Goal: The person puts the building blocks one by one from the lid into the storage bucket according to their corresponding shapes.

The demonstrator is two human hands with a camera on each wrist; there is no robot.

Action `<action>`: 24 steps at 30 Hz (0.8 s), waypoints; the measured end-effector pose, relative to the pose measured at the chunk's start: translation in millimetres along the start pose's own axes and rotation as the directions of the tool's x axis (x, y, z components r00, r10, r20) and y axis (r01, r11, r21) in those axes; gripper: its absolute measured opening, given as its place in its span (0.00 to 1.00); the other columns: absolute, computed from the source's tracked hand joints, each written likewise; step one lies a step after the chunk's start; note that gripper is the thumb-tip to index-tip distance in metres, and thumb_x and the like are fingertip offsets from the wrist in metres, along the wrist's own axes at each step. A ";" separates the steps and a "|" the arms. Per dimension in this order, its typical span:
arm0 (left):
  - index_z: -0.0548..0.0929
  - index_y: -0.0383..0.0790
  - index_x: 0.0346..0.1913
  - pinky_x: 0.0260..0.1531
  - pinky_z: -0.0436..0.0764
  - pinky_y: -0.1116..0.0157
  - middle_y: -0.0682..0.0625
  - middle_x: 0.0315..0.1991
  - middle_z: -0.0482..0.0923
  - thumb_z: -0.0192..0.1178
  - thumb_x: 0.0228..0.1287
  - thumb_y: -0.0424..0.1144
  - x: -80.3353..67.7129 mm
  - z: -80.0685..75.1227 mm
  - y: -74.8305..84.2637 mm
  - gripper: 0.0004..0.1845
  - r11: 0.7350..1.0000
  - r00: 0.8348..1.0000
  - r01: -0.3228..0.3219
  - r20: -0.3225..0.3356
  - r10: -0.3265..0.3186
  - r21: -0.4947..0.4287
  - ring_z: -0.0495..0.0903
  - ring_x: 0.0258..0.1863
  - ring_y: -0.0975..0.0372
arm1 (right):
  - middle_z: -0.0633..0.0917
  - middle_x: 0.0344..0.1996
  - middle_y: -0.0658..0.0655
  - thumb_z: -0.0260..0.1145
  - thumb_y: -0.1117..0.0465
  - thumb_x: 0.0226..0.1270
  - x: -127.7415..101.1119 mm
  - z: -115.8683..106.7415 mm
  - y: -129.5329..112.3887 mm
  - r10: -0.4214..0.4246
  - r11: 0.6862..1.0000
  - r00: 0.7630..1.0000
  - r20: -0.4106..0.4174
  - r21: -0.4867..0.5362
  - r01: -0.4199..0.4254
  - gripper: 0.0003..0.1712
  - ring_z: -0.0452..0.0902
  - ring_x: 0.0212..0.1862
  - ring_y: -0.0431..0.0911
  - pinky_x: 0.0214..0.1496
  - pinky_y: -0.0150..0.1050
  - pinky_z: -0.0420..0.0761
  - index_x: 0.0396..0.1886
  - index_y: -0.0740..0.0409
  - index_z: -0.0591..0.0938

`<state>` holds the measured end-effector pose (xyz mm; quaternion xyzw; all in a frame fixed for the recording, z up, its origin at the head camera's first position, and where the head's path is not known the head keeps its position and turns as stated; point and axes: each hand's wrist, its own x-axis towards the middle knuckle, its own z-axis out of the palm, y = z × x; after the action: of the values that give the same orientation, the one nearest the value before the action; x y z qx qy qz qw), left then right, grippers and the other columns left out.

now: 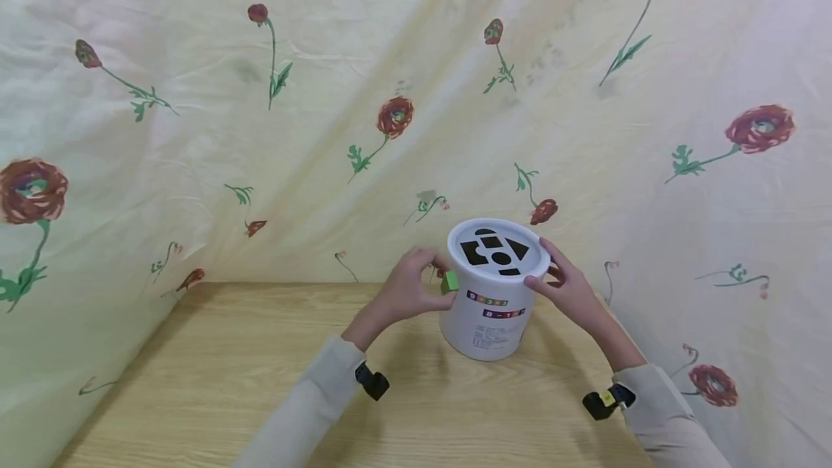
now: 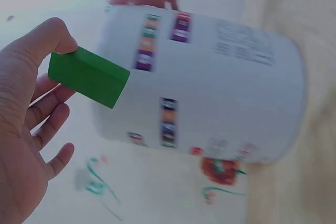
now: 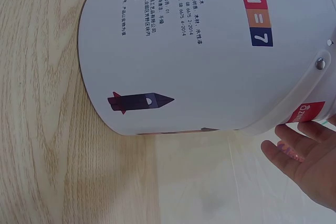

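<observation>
On the bench [image 1: 260, 381] stands the white shape-sorter tub [image 1: 494, 309]. Left of it, the left hand [image 1: 406, 287] pinches a green block [image 1: 449, 281]; the right hand [image 1: 568, 287], fingers loosely spread, steadies its rim. Posting seems underway; next, the block needs aligning with a matching lid slot.

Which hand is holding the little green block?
The left hand pinches the green block beside the white bucket. The right hand holds no block; it only steadies the bucket at the lid's rim on the other side.
</observation>
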<state>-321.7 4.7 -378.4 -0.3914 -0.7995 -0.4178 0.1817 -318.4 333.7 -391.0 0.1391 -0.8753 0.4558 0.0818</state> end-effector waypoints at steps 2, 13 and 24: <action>0.82 0.43 0.44 0.48 0.76 0.64 0.52 0.40 0.81 0.75 0.50 0.37 7.7 -2.3 6.1 0.18 1.000 0.999 -0.015 -0.033 0.016 0.012 0.74 0.45 0.61 | 0.53 0.81 0.66 0.67 0.50 0.73 -0.1 -0.4 0.3 -0.003 1.000 1.000 -0.003 -0.002 0.003 0.53 0.56 0.75 0.75 0.67 0.66 0.71 0.84 0.47 0.45; 0.83 0.43 0.53 0.59 0.78 0.49 0.50 0.52 0.82 0.73 0.58 0.41 44.9 -0.5 31.4 0.20 0.986 0.995 0.074 -0.051 -0.082 -0.148 0.76 0.56 0.56 | 0.56 0.79 0.69 0.67 0.49 0.73 -0.5 0.7 3.9 0.000 1.000 1.000 -0.013 -0.014 -0.001 0.52 0.56 0.75 0.75 0.67 0.65 0.72 0.84 0.48 0.45; 0.82 0.45 0.59 0.64 0.76 0.50 0.51 0.58 0.83 0.70 0.64 0.44 61.1 15.6 34.6 0.21 0.967 0.986 0.156 -0.019 -0.163 -0.202 0.77 0.60 0.59 | 0.55 0.79 0.70 0.66 0.50 0.74 -1.0 1.1 4.8 -0.006 1.000 1.000 -0.010 -0.008 0.006 0.51 0.56 0.75 0.76 0.67 0.66 0.71 0.84 0.48 0.45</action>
<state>-332.5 58.2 -331.6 -0.3347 -0.7791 -0.5160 0.1217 -319.0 335.6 -395.6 0.1393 -0.8763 0.4526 0.0880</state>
